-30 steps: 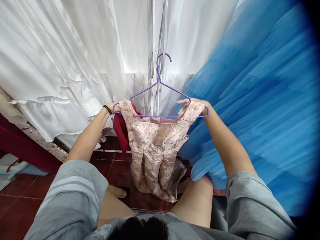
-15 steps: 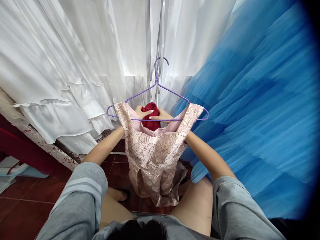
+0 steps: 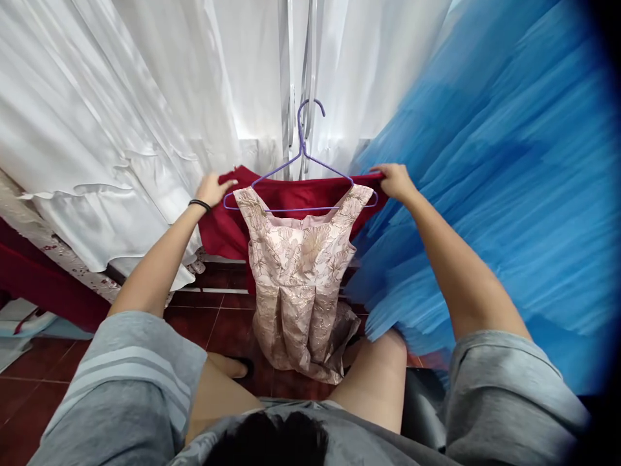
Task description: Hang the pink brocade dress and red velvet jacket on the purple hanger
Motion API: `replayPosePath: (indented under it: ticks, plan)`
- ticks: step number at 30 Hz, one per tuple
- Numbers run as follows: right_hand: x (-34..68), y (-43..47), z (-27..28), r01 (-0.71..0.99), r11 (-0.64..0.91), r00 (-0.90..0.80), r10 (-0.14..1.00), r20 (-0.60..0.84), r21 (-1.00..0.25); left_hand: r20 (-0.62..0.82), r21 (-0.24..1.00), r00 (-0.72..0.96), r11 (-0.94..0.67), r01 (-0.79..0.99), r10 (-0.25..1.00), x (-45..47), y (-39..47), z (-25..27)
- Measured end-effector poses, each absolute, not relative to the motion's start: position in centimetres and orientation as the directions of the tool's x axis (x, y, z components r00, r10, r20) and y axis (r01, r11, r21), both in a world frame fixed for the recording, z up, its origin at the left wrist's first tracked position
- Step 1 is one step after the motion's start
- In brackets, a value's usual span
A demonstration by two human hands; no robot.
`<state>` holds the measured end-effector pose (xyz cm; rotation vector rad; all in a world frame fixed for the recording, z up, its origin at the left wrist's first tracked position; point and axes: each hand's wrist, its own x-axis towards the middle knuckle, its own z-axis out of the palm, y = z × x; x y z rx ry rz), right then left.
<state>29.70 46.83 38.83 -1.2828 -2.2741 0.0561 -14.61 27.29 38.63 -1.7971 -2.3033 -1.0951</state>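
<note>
A dark red cloth (image 3: 301, 193) is stretched sideways behind a pale pink dress. My left hand (image 3: 213, 190), with a black band at the wrist, grips its left end. At the opposite end my right hand (image 3: 396, 181) pinches the cloth's upper edge. The pink dress (image 3: 298, 285), patterned with gold flowers, hangs upright by its wide straps on a purple hanger (image 3: 301, 150). Neither hand touches the dress. Most of the cloth's middle lies hidden behind the bodice.
White satin garments (image 3: 111, 188) hang at the left and behind. Layered blue tulle (image 3: 504, 213) fills the right side, close to my right arm. Below are dark red floor tiles (image 3: 194, 330). A black rounded object (image 3: 422, 401) stands beside my right leg.
My hands have moved far apart to either side. The red cloth, bunched between them before, is now spread wide behind the dress. Hanger and dress appear slightly higher in view.
</note>
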Motion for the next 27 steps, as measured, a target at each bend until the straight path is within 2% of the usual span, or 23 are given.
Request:
replayPosePath:
  ticks: [2,4,6,9,10,12,14,16,19,22,24,25,27]
  plan:
    - [29.1,46.2,39.3,0.806,0.518,-0.308,0.781,0.544,-0.286,0.557,0.283,-0.353,0.228,0.932,0.752,-14.2,26.5,40.3]
    - [29.1,44.9,39.7,0.83,0.474,-0.267,0.8,0.537,-0.294,0.547,0.136,-0.361,0.345,0.929,0.755,-13.5,25.0,42.0]
    - [29.7,43.1,40.5,0.834,0.477,-0.262,0.785,0.562,-0.277,0.519,0.056,-0.356,0.385,0.921,0.777,-12.4,22.6,44.1]
    - [31.0,39.8,41.8,0.827,0.525,-0.228,0.637,0.736,-0.199,0.667,0.005,-0.291,0.386,0.922,0.686,-10.1,18.0,46.7]
    - [31.3,38.6,41.8,0.841,0.514,-0.224,0.616,0.755,-0.17,0.713,0.011,-0.293,0.407,0.913,0.638,-9.1,16.6,46.8]
    - [31.2,36.2,40.9,0.885,0.448,-0.234,0.669,0.706,-0.131,0.707,0.062,-0.37,0.468,0.881,0.603,-7.0,14.5,45.6]
    - [30.4,34.0,39.1,0.923,0.366,-0.217,0.752,0.622,-0.121,0.582,0.136,-0.487,0.512,0.848,0.651,-4.5,14.0,42.3]
    - [28.9,32.0,37.2,0.932,0.329,-0.178,0.782,0.598,-0.153,0.428,0.215,-0.548,0.508,0.834,0.719,-1.7,14.9,38.5]
    - [26.1,29.5,36.3,0.899,0.347,-0.13,0.796,0.591,-0.269,0.35,0.377,-0.521,0.392,0.839,0.779,2.6,17.8,35.3]
    - [22.9,27.5,37.7,0.809,0.46,-0.252,0.834,0.491,-0.366,0.465,0.569,-0.416,0.097,0.817,0.781,6.0,20.3,36.3]
    - [20.7,26.9,38.7,0.73,0.539,-0.339,0.819,0.462,-0.42,0.574,0.618,-0.341,-0.121,0.777,0.744,7.1,21.4,37.6]
    - [19.7,26.9,38.9,0.701,0.558,-0.349,0.812,0.468,-0.445,0.606,0.622,-0.323,-0.18,0.762,0.727,7.2,22.0,38.0]
    - [17.8,27.4,38.4,0.685,0.536,-0.33,0.832,0.446,-0.493,0.591,0.626,-0.339,-0.15,0.765,0.732,6.5,23.1,37.4]
